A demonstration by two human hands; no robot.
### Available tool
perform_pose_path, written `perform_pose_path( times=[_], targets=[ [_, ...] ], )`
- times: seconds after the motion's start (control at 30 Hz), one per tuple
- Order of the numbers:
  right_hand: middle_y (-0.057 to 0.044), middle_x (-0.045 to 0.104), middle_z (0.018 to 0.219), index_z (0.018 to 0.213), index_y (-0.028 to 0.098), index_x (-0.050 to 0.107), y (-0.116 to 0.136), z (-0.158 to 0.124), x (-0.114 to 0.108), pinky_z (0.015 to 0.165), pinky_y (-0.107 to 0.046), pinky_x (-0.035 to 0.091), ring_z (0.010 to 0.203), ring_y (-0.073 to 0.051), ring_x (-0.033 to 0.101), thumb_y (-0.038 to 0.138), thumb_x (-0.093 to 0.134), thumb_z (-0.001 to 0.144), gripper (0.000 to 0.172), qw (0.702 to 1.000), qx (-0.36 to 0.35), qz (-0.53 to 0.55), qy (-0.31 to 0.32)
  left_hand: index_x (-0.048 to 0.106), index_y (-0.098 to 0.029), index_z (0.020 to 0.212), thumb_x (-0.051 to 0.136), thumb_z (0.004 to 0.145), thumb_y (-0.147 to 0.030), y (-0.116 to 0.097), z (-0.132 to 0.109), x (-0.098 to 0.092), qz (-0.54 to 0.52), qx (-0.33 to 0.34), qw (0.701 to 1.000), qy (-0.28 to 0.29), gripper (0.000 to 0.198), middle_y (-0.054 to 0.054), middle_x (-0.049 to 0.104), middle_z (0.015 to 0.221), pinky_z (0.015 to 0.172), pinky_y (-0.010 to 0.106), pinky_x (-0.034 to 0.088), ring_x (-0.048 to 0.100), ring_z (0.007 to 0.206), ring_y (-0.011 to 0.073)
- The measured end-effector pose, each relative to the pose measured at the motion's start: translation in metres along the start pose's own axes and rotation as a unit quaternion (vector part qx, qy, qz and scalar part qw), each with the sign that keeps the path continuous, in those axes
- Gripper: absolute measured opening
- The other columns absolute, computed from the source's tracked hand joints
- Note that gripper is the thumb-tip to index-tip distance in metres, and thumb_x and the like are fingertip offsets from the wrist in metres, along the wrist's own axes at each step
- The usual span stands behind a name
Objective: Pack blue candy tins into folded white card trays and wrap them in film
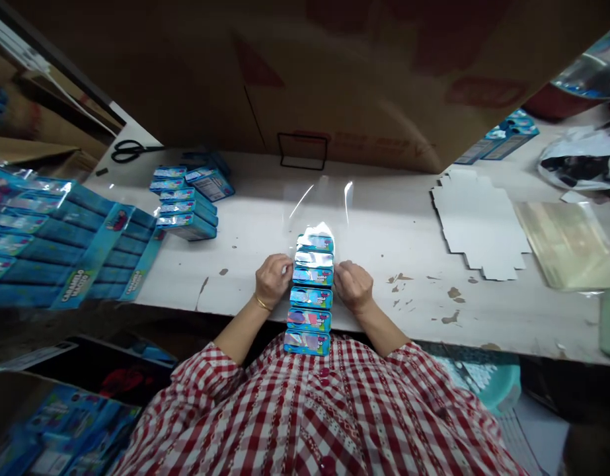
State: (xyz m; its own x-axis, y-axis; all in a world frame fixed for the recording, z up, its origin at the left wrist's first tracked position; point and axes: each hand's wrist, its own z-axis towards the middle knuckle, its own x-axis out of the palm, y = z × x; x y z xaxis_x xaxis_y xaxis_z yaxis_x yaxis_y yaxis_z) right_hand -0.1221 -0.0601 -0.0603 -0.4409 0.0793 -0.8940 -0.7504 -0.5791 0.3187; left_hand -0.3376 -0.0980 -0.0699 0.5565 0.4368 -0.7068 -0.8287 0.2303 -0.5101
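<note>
A row of several small blue candy boxes (pixel 311 298) runs from the table to over its front edge, against the checked shirt. Shiny clear plastic film (pixel 315 233) covers the far end of the row and spreads flat on the table beyond it. On the row's left side, my left hand (pixel 275 281) has its fingers pinched at the film's edge. Opposite it, my right hand (pixel 354 285) pinches the film's edge on the right side. The fingertips of both hands are close against the boxes, and the thin film between them is hard to make out.
Loose blue boxes (pixel 188 205) stand at the back left near black scissors (pixel 129 151). Filled display packs (pixel 71 244) rise at the far left. A large carton (pixel 359 86) blocks the back. Flat white cardboard (pixel 476 215) and a stack of clear film (pixel 565 244) lie right.
</note>
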Motion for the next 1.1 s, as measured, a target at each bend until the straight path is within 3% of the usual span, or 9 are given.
perform_pose_path(
  times=[0.13, 0.27, 0.4, 0.57, 0.7, 0.9, 1.1],
  targets=[
    [-0.008, 0.062, 0.079, 0.086, 0.017, 0.06, 0.001, 0.002, 0.009, 0.068, -0.028, 0.036, 0.074, -0.017, 0.052, 0.027, 0.031, 0.092, 0.031, 0.996, 0.081, -0.03, 0.002, 0.05, -0.018, 0.078, 0.043, 0.084, -0.028, 0.001, 0.0, 0.015, -0.002, -0.112, 0.994, 0.0, 0.013, 0.004, 0.058, 0.077, 0.066, 0.024, 0.045, 0.056, 0.07, 0.0127],
    [-0.006, 0.061, 0.076, 0.077, 0.018, 0.059, 0.0, 0.009, 0.012, 0.064, -0.027, 0.03, 0.071, -0.016, 0.049, 0.022, 0.036, 0.089, 0.026, 0.99, 0.103, -0.064, 0.076, 0.05, -0.019, 0.07, 0.04, 0.085, -0.03, -0.001, 0.008, 0.018, 0.052, -0.17, 0.979, 0.095, 0.021, 0.002, 0.057, 0.068, 0.062, 0.023, 0.039, 0.053, 0.064, 0.0124],
    [-0.006, 0.062, 0.077, 0.078, 0.017, 0.06, -0.002, 0.01, 0.01, 0.065, -0.028, 0.027, 0.071, -0.016, 0.048, 0.02, 0.04, 0.086, 0.022, 0.988, 0.072, -0.087, 0.108, 0.054, -0.018, 0.07, 0.035, 0.088, -0.027, -0.004, 0.013, 0.01, 0.131, -0.165, 0.957, 0.198, 0.028, 0.006, 0.062, 0.075, 0.059, 0.026, 0.033, 0.056, 0.069, 0.0159],
    [-0.005, 0.062, 0.072, 0.071, 0.017, 0.059, -0.002, -0.009, 0.006, 0.065, -0.029, 0.026, 0.07, -0.016, 0.048, 0.023, 0.042, 0.087, 0.024, 0.99, -0.005, -0.085, 0.111, 0.059, -0.018, 0.079, 0.039, 0.087, -0.03, -0.007, -0.003, -0.007, 0.141, -0.094, 0.941, 0.292, 0.025, 0.007, 0.065, 0.082, 0.058, 0.025, 0.032, 0.058, 0.073, 0.017],
    [-0.005, 0.06, 0.068, 0.068, 0.017, 0.059, 0.004, -0.019, 0.006, 0.065, -0.028, 0.025, 0.068, -0.016, 0.047, 0.021, 0.042, 0.085, 0.023, 0.991, 0.013, -0.067, 0.112, 0.06, -0.019, 0.081, 0.036, 0.088, -0.029, -0.011, -0.014, -0.013, 0.142, -0.115, 0.942, 0.281, 0.027, 0.005, 0.065, 0.083, 0.059, 0.024, 0.033, 0.059, 0.073, 0.0159],
    [-0.005, 0.062, 0.081, 0.083, 0.018, 0.059, 0.012, -0.004, 0.005, 0.062, -0.028, 0.027, 0.075, -0.017, 0.051, 0.026, 0.041, 0.087, 0.02, 0.981, 0.114, -0.077, 0.137, 0.06, -0.019, 0.079, 0.041, 0.086, -0.033, -0.013, 0.006, -0.007, 0.194, -0.202, 0.921, 0.271, 0.024, 0.007, 0.067, 0.076, 0.056, 0.026, 0.03, 0.06, 0.07, 0.0195],
    [-0.007, 0.063, 0.084, 0.078, 0.018, 0.061, 0.006, 0.0, 0.01, 0.065, -0.03, 0.027, 0.083, -0.019, 0.05, 0.023, 0.038, 0.089, 0.026, 0.981, 0.076, -0.093, 0.155, 0.062, -0.019, 0.088, 0.043, 0.085, -0.031, -0.007, 0.008, -0.003, 0.198, -0.168, 0.915, 0.307, 0.022, 0.009, 0.068, 0.093, 0.058, 0.026, 0.033, 0.062, 0.081, 0.0212]
  ],
)
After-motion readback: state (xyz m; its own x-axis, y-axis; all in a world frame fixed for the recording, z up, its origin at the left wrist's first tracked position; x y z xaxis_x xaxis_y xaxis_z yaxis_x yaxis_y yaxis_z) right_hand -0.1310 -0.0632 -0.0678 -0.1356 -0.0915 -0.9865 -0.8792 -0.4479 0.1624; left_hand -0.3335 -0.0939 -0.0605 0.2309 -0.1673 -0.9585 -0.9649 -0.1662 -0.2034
